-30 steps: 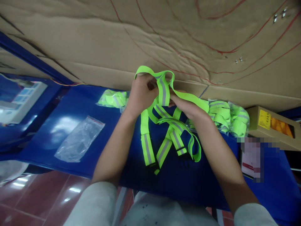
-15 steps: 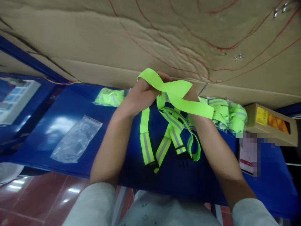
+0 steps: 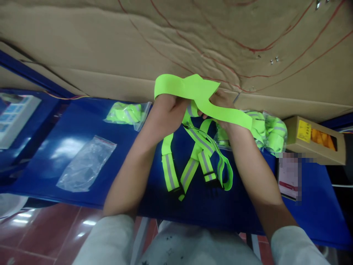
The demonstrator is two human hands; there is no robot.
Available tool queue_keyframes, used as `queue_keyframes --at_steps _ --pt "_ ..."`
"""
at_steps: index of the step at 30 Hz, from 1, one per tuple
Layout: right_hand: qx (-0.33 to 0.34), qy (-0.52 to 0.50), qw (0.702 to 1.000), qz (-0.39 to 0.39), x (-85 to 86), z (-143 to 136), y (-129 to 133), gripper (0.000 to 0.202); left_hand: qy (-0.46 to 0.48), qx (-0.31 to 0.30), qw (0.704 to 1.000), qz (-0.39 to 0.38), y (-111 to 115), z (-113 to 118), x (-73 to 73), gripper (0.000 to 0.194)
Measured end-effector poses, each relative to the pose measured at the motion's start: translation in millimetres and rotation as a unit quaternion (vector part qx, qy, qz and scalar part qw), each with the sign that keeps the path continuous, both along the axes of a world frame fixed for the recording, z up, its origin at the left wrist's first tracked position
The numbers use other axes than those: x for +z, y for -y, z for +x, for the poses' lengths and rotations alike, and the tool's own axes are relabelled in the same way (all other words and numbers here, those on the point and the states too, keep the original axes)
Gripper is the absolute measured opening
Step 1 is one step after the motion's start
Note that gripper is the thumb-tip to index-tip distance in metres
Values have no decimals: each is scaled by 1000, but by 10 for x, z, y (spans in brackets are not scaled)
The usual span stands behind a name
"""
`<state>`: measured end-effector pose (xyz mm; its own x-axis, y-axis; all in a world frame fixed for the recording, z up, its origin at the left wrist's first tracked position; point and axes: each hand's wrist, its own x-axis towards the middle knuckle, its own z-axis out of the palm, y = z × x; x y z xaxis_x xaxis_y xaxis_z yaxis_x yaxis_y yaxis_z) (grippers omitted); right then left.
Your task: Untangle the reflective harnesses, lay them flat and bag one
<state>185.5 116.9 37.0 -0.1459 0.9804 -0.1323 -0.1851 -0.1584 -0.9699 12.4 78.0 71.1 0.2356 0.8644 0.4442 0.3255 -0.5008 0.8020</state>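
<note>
upper band turned plain side up

reflective strap harness [image 3: 203, 140]: upper band [image 3: 189, 88] raised, buckled ends [image 3: 170, 176] on worktop [image 3: 193, 211]. striped face showed a second ago; plain backing now, possibly being straightened. left hand [image 3: 168, 114] curled, right hand [image 3: 222, 98] part-covered; fingers hidden, grip and opening cannot be told.

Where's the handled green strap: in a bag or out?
Out: the green strap shows unwrapped, draped across the left hand and right hand.

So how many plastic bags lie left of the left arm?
2: a flat clear bag on the blue table, and a bag of neon straps farther back, near the cardboard. The left arm may hide others.
</note>
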Motion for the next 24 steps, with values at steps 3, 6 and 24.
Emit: queue_keyframes --at_steps 3,6,24 --pt "-69 -24 997 -14 32 -6 -67 13 3 -1 1000 -29 -15 -16 -55 27" --pt "-118 -57 991 -30 -6 4 -170 22 40 18 992 -121 -2 12 -96 32" --pt "60 -17 998 -17 -123 25 20 26 238 10 921 -308 141 88 171 18"
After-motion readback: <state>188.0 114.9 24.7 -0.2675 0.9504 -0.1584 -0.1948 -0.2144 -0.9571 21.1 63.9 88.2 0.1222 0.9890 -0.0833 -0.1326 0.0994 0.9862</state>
